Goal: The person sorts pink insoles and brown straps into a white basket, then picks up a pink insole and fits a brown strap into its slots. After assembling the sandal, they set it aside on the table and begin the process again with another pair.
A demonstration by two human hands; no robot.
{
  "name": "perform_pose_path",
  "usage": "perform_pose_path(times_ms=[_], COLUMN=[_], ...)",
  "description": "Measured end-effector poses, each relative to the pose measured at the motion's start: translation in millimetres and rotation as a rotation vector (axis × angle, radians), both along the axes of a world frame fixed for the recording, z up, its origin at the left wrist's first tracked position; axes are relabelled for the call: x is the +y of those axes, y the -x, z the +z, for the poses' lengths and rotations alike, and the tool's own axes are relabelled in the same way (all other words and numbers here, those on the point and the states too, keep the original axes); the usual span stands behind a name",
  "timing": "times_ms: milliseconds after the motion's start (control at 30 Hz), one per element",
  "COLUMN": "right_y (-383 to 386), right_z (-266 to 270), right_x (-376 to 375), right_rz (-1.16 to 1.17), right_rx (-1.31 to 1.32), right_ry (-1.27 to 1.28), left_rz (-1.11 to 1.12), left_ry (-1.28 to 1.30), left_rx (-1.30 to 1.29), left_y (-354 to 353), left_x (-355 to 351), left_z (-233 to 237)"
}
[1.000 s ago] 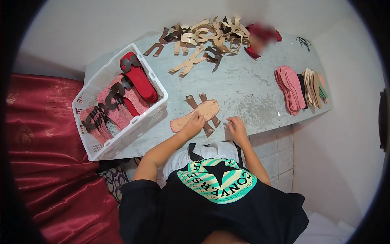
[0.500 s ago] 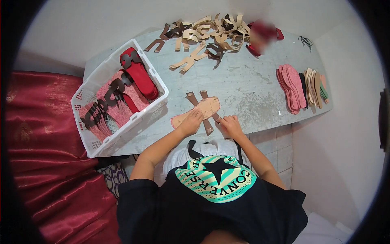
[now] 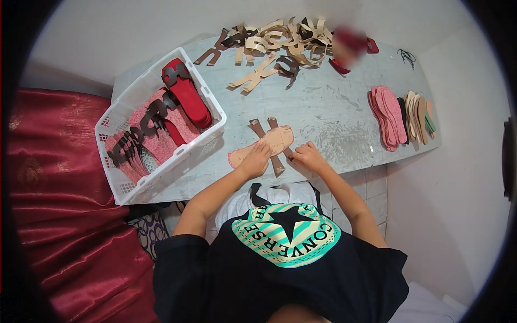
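Even, moderately bright indoor light — source can't be told. Soft shadow on the tabletop beside the white plastic crate; streaky sheen on the red satin curtain. Insole fairly crisp; red patch at far side smeared by blur. Wide-lens bowing, corners black — rounded vignette.

Head-worn view, forward and down over table

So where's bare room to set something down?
The scuffed table between the right hand and the pink soles, and a patch between the white basket and the loose cream strap. The far edge, heaped with straps, is crowded.
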State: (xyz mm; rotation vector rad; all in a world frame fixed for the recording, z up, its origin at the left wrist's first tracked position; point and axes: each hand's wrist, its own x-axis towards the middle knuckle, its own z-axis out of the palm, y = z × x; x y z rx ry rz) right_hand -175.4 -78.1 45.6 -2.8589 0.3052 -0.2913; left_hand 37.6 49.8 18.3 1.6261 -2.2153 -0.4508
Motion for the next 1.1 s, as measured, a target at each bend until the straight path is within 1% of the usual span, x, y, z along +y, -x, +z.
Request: perform_pose_path(times_ms=[67, 167, 233, 267, 367, 433, 467, 533, 600, 667, 733, 767, 833, 933, 1100], right_y=[-3.5, -11.3, -20.7, -24.6, -35.6, -42.6, -44.7, -49.6, -54.5, -55.0, -55.7, -56.0, -56.2, -55.8, -55.1], right_z=[1.2, 6.7, 13.6, 12.5, 0.6, -5.2, -7.5, -10.3, -16.0, -22.3, -21.5, -21.4, -24.7, -26.2, -26.8], right_x=[-5.3, -11.0, -12.8, -14.7, -20.0, -19.8, -20.1, -19.8, -19.2, -17.6, -13.9, -11.3, -6.6, -0.8, -1.3], right_rz=[0.029, -0.002, -0.058, -0.056, -0.115, -0.197, -0.196, -0.295, -0.31, -0.329, -0.351, -0.352, -0.395, -0.414, -0.424], right_rx=[0.011, 0.019, -0.06, -0.06, -0.018, -0.069, -0.069, -0.04, -0.057, -0.069, -0.027, -0.025, -0.116, -0.175, -0.179], right_ry=[-0.003, -0.055, -0.185, -0.185, -0.23, -0.35, -0.351, -0.442, -0.453, -0.464, -0.34, -0.342, -0.308, -0.301, -0.318], left_rz=[-0.001, 0.008, 0.017, 0.025, 0.054, 0.059, 0.065, 0.072, 0.077, 0.083, 0.089, 0.094, 0.093, 0.097, 0.098], left_ry=[0.001, -0.019, -0.022, -0.022, -0.009, -0.048, -0.085, -0.078, -0.073, -0.009, 0.005, 0.021, 0.018, 0.012, 0.012], left_rx=[-0.007, 0.009, 0.034, 0.06, 0.115, 0.107, 0.1, 0.127, 0.151, 0.226, 0.236, 0.246, 0.263, 0.288, 0.295], left_y=[-0.6, -0.4, -0.2, -0.3, -0.7, -1.3, -1.8, -1.9, -1.9, -1.7, -2.8, -2.9, -3.1, -3.6, -2.8], left_x=[0.4, -0.1, 0.1, -0.1, 1.2, 2.4, 2.5, 2.4, 2.7, 3.5, 4.1, 4.5, 4.7, 5.6, 5.0], left_z=[2.0, 4.8, 2.3, 1.1, -2.5, -4.0, -4.7, -7.6, -9.0, -8.9, -10.0, -10.6, -12.6, -12.3, -13.0])
